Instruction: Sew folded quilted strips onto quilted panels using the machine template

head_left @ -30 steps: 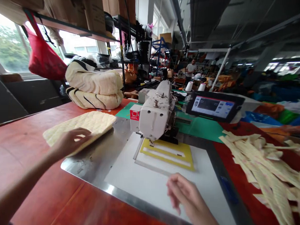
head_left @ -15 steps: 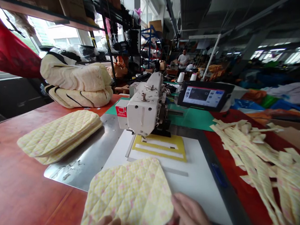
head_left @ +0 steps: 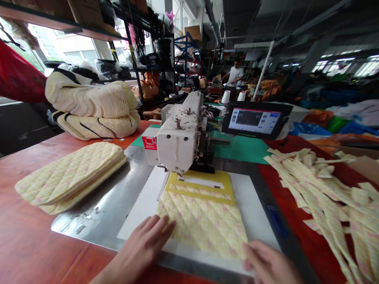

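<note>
On the red label [head_left: 150, 142] on the machine [head_left: 176, 147] we see a white square sign over illegible characters; we cannot read the screen [head_left: 255, 118].

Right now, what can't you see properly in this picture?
In the head view:
Far edge of the quilted piece: hidden under the yellow template.
Grip of the right hand: blurred, so I can't tell whether it pinches the corner or only touches it.
Words on the screen: too small to read.
Rest of the red bag: cut off by the left edge.

Room between stack [head_left: 72, 169] and sewing machine [head_left: 177, 147]
</note>
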Demonstrator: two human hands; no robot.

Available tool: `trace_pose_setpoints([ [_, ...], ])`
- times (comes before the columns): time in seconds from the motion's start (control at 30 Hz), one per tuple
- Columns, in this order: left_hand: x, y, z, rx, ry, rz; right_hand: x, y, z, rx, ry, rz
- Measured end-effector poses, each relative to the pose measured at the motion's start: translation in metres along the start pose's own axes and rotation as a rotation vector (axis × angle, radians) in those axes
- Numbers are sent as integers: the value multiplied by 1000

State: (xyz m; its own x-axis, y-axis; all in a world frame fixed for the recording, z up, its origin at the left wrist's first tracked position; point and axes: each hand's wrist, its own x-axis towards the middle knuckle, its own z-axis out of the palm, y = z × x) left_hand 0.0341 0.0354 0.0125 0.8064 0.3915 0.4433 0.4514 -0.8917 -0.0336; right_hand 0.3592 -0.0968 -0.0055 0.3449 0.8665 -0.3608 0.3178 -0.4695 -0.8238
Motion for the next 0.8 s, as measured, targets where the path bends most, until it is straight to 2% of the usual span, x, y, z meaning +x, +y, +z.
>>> trace_pose_setpoints([
  [0.13, 29, -22, 25, -30, 28, -27, 38, -9, -7, -238, 267, -256],
  [0.27, 33, -36, 43, -87, 33, -117, 65, -16, -6, -372, 377, -349],
  [0.47, 25, -41, 39, -146, -9, -250, 83, -9, -3, -485, 507, -545],
  [0.6, 20, -41, 34, -122, -47, -304, 89, -3, -4, -502, 516, -589],
  [0.8, 17, -38, 32, -106, -28, -415, 89, -2, -1, -540, 566, -645],
])
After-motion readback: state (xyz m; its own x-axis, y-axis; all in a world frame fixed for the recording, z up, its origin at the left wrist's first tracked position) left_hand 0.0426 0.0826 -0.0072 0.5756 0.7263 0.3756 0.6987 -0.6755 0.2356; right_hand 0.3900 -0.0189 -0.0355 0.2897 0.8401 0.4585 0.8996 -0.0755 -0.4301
